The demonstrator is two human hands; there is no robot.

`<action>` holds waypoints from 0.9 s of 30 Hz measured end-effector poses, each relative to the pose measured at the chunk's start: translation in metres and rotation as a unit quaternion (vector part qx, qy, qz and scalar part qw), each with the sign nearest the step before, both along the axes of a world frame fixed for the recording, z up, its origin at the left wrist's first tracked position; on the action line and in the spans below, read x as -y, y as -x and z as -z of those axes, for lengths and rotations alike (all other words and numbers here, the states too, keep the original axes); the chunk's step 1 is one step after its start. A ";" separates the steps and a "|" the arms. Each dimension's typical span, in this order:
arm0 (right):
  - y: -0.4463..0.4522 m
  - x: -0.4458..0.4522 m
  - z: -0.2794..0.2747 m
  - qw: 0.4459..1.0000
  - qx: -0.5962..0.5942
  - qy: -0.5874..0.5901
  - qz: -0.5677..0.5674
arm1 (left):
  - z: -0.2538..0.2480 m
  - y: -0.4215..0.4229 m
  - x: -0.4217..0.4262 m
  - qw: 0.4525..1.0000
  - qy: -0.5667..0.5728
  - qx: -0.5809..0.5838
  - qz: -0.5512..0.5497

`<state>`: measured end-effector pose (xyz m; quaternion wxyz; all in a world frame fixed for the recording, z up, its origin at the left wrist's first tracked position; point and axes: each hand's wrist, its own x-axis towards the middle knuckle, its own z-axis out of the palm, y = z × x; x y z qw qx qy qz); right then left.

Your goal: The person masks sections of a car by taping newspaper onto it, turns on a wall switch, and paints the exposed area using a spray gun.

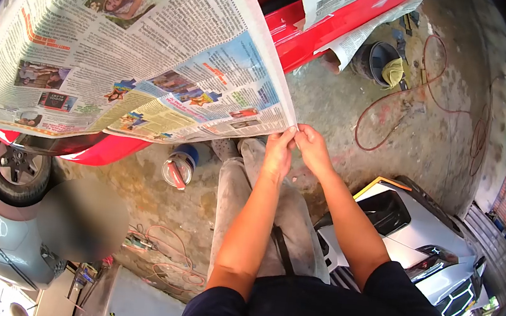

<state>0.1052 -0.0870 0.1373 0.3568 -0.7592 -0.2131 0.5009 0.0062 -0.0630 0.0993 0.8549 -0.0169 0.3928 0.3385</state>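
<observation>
The head view looks forward and down, from above the hands (279, 153).

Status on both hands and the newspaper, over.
Left hand and right hand pinching newspaper at one corner. Newspaper partly over red bodywork. Can on floor, clear of hands.

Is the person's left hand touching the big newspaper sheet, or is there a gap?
Touching: the head view shows the left hand with its fingertips at the newspaper sheet's corner.
</observation>
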 end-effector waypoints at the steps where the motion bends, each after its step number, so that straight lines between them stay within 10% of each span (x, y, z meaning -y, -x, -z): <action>1: 0.002 0.000 0.000 0.999 -0.009 -0.048 0.012 | -0.006 -0.003 0.001 1.000 -0.003 -0.015 -0.013; 4: -0.015 0.001 -0.010 0.906 0.242 0.150 -0.312 | -0.008 -0.008 0.007 0.997 -0.025 -0.047 -0.062; 7: -0.034 0.023 -0.006 0.902 0.207 0.253 -0.283 | -0.031 -0.012 0.011 0.995 -0.011 -0.080 -0.063; 11: -0.025 0.025 -0.052 0.994 -0.072 -0.033 -0.076 | -0.053 0.015 0.043 0.996 0.018 -0.082 0.023; 16: -0.010 0.045 -0.076 0.995 -0.017 -0.032 -0.091 | -0.083 0.028 0.075 0.964 0.006 -0.101 0.244; 20: -0.009 0.068 -0.127 0.994 -0.088 -0.019 -0.061 | -0.203 0.052 0.032 0.679 -0.358 -0.200 0.609; 24: -0.005 0.108 -0.145 0.982 -0.156 -0.094 -0.040 | -0.320 0.009 -0.074 0.267 -0.815 -0.322 0.400; 27: -0.006 0.116 -0.189 0.981 -0.165 -0.084 -0.063 | -0.327 -0.012 -0.141 0.079 -0.709 -0.269 0.648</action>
